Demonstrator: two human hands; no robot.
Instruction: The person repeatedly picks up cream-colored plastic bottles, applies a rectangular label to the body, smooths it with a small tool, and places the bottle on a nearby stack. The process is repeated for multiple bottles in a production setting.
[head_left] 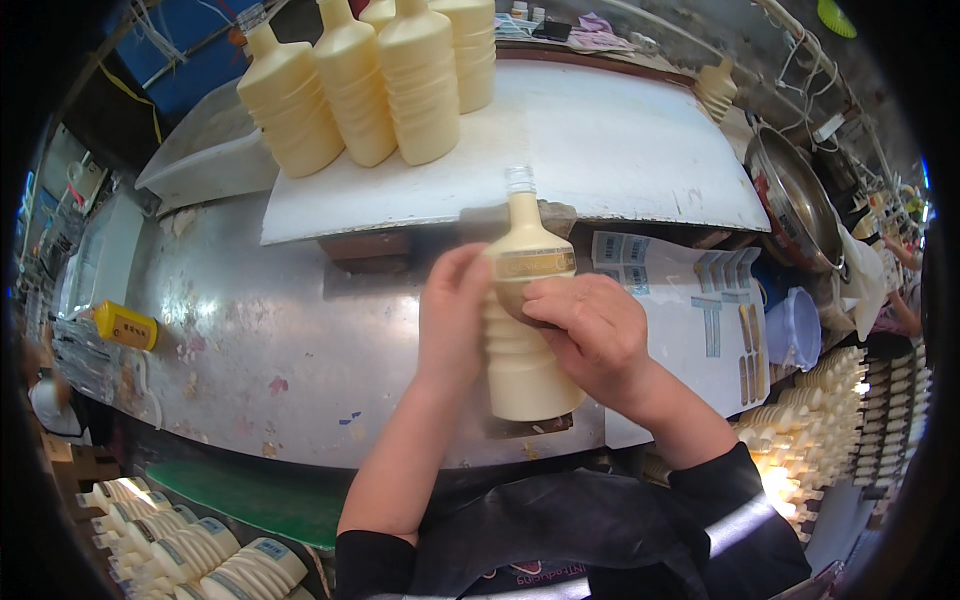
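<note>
A cream-coloured, ribbed bottle (530, 385) with a clear threaded glass neck stands upright in front of me. A gold label band (537, 263) runs across its shoulder. My right hand (600, 325) is closed on a flat, rounded brownish piece (518, 298), pressed against the bottle just below the band. What that piece is made of I cannot make out. At the bottle's left side is my left hand (450, 310), smeared by motion, its fingers close to the end of the band. Whether it grips the bottle does not show.
Several similar bottles (420, 90) stand on a raised white board (630, 140) behind. Right of my bottle lies a sheet of blue and gold labels (680, 370), near a purple bucket (795, 330) and metal basin (795, 195). A yellow bottle (126, 326) lies left; stacked bottles (250, 575) fill the lower left.
</note>
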